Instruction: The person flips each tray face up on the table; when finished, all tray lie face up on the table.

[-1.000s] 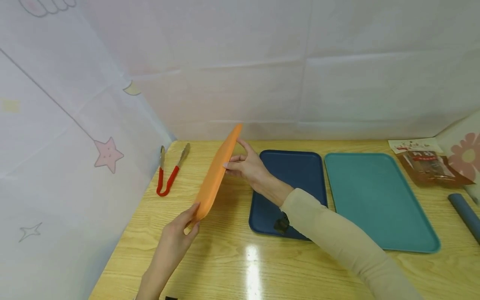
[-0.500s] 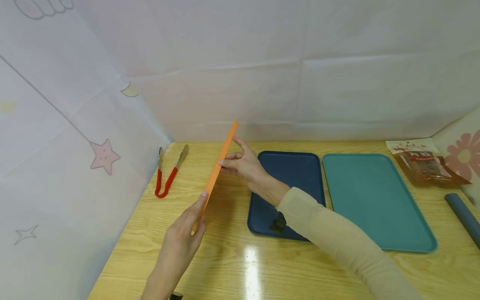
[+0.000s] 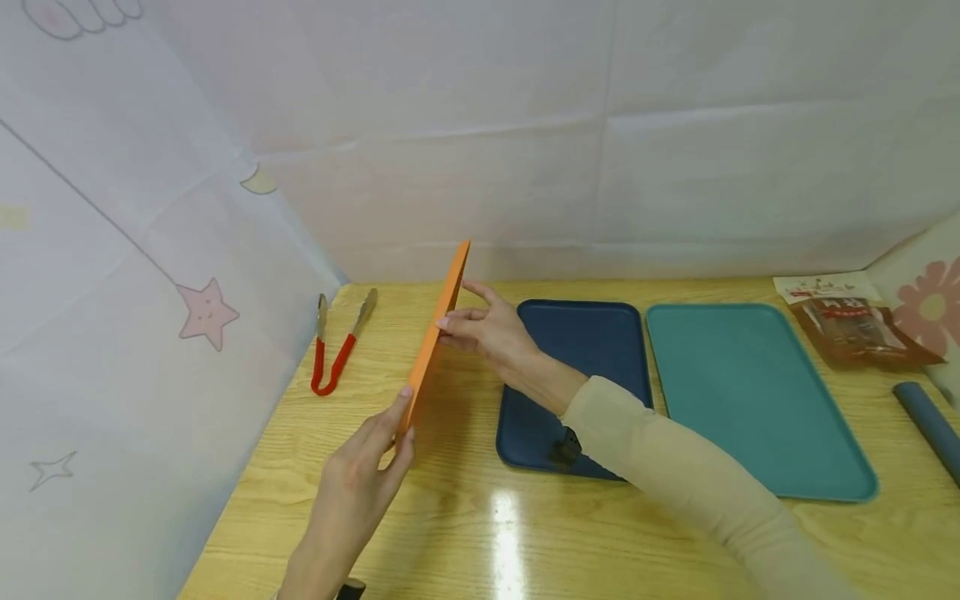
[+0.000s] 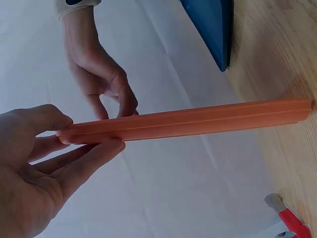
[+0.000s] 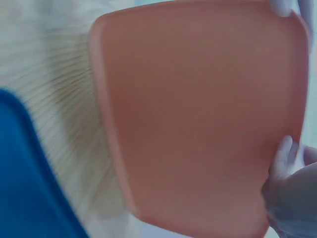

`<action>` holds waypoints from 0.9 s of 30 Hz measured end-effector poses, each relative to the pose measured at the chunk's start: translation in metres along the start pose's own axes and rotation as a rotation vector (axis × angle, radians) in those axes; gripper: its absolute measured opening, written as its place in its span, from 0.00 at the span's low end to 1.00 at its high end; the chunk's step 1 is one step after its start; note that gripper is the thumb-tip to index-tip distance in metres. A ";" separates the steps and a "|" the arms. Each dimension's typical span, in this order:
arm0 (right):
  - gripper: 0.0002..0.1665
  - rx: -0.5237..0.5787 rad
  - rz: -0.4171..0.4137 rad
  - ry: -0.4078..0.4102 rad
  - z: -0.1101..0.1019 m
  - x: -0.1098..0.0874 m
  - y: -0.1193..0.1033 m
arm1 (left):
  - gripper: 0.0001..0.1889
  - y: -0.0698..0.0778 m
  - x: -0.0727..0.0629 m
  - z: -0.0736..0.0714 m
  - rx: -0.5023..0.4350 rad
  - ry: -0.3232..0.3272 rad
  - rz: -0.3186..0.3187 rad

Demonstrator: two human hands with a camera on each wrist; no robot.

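Note:
An orange tray (image 3: 431, 343) stands almost on edge between my hands at the left half of the table; the head view shows mostly its narrow side. My left hand (image 3: 360, 475) pinches its near end, thumb on one side and fingers on the other, as the left wrist view shows. Farther along, my right hand (image 3: 498, 340) pinches the rim between thumb and fingers. In the right wrist view the tray's broad flat face (image 5: 198, 114) fills the middle. Whether its lower edge touches the table I cannot tell.
Right of the orange tray lies a dark blue tray (image 3: 592, 337), partly under my right forearm. Beside it is a teal tray (image 3: 750, 392). Red-handled tongs (image 3: 337, 362) lie at left. A brown food packet (image 3: 855, 329) and a grey-blue roll (image 3: 926, 429) lie far right.
The orange tray has turned from showing one broad side to nearly edge-on in the head view. My left hand has shifted slightly up and right along it; my right hand has moved little.

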State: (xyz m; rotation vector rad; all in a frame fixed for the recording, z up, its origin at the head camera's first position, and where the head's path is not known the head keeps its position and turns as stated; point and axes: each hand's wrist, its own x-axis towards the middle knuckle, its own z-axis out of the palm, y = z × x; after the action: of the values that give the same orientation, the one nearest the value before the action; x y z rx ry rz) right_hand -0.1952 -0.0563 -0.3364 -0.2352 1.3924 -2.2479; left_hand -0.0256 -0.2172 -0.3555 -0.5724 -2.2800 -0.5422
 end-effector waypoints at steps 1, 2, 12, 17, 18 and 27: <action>0.44 -0.004 -0.006 -0.003 -0.003 0.000 0.001 | 0.42 0.000 0.000 -0.001 -0.012 0.001 -0.010; 0.43 -0.009 -0.010 -0.003 -0.006 0.000 0.003 | 0.42 0.000 0.000 -0.003 -0.023 -0.003 -0.027; 0.46 -0.358 0.241 -0.026 -0.036 0.005 0.048 | 0.27 -0.009 -0.008 -0.015 -0.074 0.051 -0.137; 0.47 -0.469 0.326 -0.108 -0.036 0.002 0.068 | 0.32 -0.013 -0.009 -0.018 -0.051 0.124 -0.173; 0.47 -0.472 0.337 -0.114 -0.035 0.002 0.071 | 0.32 -0.013 -0.009 -0.019 -0.055 0.137 -0.196; 0.45 -0.430 0.367 -0.115 -0.034 0.000 0.082 | 0.28 -0.022 -0.015 -0.029 -0.209 0.230 -0.459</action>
State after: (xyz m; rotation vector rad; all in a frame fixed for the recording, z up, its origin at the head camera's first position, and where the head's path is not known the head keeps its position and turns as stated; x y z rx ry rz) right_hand -0.1832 -0.0599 -0.4245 -0.2234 1.6883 -1.6042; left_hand -0.0117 -0.2544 -0.3520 -0.0665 -2.1460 -1.0219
